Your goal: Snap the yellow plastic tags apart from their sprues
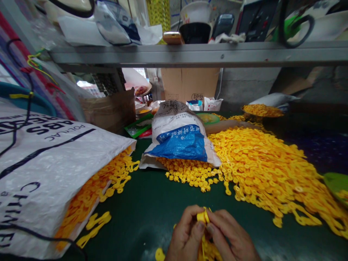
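A long green table (pixel 130 221) stretches away from the hands, and a metal shelf (pixel 190 54) crosses high above it, well beyond them, crowded with bags and odds and ends. Ahead and to the right of the hands spreads a big heap of yellow plastic pieces (pixel 258 170), many linked in chains and strips. Straight ahead of the hands, a blue and white sack (pixel 179 139) lies against the heap, with a cardboard box (pixel 190 85) standing farther back. To the left of the hands, a large white woven sack (pixel 49 170) lies on its side with more yellow pieces spilling from its mouth. Far ahead on the right sits a shallow bowl of yellow pieces (pixel 262 110).

Closest in, the left hand (pixel 185 233) and right hand (pixel 231 235) are together, their fingers pinched on a small yellow strip (pixel 203 216) held up between them. More yellow hangs below it between the palms, though the fingers seem to hide how it joins the strip. A single loose yellow piece (pixel 160 254) lies just beside the left hand.

For work this small, a pinch close to the held end gives good control and keeps the strip from twisting.
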`<control>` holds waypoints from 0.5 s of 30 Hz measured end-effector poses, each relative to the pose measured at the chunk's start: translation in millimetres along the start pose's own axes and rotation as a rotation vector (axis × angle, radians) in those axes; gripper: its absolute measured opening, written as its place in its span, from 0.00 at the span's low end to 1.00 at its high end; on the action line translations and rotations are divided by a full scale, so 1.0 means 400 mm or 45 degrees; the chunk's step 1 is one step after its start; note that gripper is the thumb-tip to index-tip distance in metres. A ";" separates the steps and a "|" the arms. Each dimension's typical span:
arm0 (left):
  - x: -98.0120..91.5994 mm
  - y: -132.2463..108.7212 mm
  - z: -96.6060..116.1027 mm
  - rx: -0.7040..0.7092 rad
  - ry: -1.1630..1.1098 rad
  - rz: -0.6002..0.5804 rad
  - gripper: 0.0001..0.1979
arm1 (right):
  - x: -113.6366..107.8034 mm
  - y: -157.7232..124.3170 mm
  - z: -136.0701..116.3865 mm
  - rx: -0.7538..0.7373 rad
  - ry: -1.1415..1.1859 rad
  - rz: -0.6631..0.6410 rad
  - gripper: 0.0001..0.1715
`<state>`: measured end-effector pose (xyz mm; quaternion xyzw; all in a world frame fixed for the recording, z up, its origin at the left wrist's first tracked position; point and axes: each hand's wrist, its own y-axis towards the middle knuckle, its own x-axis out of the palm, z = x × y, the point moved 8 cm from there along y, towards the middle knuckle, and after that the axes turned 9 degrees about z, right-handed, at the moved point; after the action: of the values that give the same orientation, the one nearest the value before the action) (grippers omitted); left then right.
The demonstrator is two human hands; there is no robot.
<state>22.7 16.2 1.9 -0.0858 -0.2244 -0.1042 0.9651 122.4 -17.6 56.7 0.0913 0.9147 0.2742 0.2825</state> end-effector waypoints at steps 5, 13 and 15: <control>0.000 -0.003 0.009 0.076 0.160 0.041 0.13 | 0.008 -0.036 0.034 -0.073 -0.140 0.064 0.22; 0.007 0.006 -0.013 0.070 0.153 0.106 0.15 | 0.023 -0.050 0.059 -0.185 -0.314 0.032 0.25; 0.017 0.010 -0.010 -0.003 0.042 0.061 0.15 | 0.015 -0.038 0.048 -0.159 -0.235 0.029 0.25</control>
<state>31.5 18.1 0.9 -0.0906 -0.2060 -0.0828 0.9708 128.2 -19.9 32.3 0.1087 0.8648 0.3245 0.3675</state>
